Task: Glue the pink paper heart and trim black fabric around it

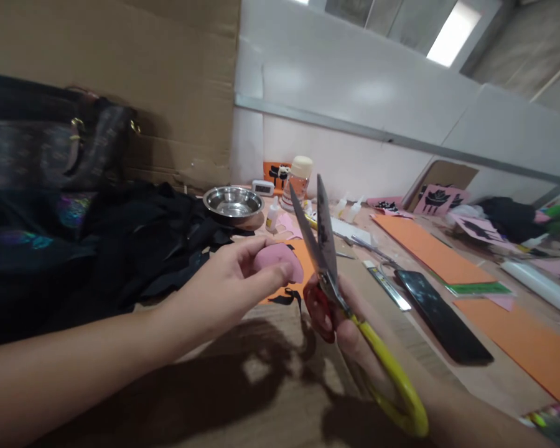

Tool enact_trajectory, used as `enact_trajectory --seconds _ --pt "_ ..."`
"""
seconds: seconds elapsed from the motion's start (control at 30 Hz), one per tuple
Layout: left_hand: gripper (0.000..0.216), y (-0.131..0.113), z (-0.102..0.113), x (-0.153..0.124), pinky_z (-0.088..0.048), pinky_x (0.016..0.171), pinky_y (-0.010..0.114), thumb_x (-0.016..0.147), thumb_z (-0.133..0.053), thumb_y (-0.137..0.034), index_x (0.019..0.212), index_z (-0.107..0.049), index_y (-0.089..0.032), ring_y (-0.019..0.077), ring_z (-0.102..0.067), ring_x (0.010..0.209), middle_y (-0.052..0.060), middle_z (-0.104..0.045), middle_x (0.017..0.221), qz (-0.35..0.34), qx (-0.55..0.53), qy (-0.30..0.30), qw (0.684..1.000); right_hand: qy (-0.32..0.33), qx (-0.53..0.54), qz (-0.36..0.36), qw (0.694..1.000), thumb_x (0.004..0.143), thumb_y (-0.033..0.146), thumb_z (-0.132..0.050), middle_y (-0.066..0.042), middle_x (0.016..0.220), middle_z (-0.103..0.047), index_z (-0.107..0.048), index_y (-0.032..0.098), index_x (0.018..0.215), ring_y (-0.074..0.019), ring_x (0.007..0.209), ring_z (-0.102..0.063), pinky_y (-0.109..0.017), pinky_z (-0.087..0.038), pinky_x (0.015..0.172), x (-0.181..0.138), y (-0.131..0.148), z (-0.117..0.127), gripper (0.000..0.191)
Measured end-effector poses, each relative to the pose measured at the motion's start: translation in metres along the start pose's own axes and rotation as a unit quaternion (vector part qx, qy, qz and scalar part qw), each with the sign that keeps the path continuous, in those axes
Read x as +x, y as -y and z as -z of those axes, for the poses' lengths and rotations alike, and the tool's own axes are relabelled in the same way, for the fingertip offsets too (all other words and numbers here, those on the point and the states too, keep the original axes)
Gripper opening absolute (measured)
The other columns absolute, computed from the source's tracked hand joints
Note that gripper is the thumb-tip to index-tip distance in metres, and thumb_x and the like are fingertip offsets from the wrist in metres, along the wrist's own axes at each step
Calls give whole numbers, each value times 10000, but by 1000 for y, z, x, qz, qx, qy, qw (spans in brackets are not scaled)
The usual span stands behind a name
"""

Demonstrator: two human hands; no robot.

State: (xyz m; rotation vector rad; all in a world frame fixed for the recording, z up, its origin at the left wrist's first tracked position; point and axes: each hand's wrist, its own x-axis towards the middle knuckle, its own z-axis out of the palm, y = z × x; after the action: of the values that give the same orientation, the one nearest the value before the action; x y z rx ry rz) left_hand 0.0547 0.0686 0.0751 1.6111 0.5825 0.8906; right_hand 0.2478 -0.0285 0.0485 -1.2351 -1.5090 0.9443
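My left hand (236,283) pinches a small rounded pink foam piece (280,260) between thumb and fingers, held above the wooden table. My right hand (354,326) grips a pair of scissors (324,249) with a red and a yellow handle; the blades point up and stand slightly apart, just right of the pink piece. An orange foam sheet (303,252) lies under the two hands.
A steel bowl (233,202), a capped bottle (298,180) and small glue bottles (273,214) stand behind. A black phone (441,314), a metal ruler (387,286) and long orange sheets (513,323) lie right. Black fabric (135,246) and a bag (51,143) fill the left.
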Motion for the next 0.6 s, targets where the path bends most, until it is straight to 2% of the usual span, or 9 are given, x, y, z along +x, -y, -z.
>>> enact_trajectory --seconds 0.17,0.33,0.47,0.6 --pt "135 -20 -5 17 -520 843 217 917 -701 -316 821 -728 -224 137 -666 868 -46 -730 843 -66 38 -12 997 6 9 20 1000 820 767 -658 -77 950 -628 -640 305 1133 -280 833 -634 -419 -588 749 -2 0 4 558" --pt "115 -33 -15 29 -508 829 229 913 -655 -215 819 -720 -227 131 -645 796 -60 -706 791 -125 98 -11 987 5 18 19 1000 847 772 -605 -105 1014 -647 -642 298 1166 -307 918 -650 -437 -589 819 -4 -3 12 572" --pt "100 -32 -13 29 -500 777 230 907 -649 -207 830 -710 -227 134 -637 778 -58 -708 796 -140 115 -22 983 20 21 9 1000 814 817 -609 -90 995 -628 -659 290 1186 -275 861 -618 -410 -579 791 -4 0 15 647" --pt "92 -26 -9 25 -499 742 240 903 -641 -206 842 -707 -227 132 -623 733 -54 -709 787 -133 123 -12 983 31 21 -8 999 814 835 -589 -71 922 -601 -675 288 1168 -240 749 -567 -373 -562 684 -5 2 14 657"
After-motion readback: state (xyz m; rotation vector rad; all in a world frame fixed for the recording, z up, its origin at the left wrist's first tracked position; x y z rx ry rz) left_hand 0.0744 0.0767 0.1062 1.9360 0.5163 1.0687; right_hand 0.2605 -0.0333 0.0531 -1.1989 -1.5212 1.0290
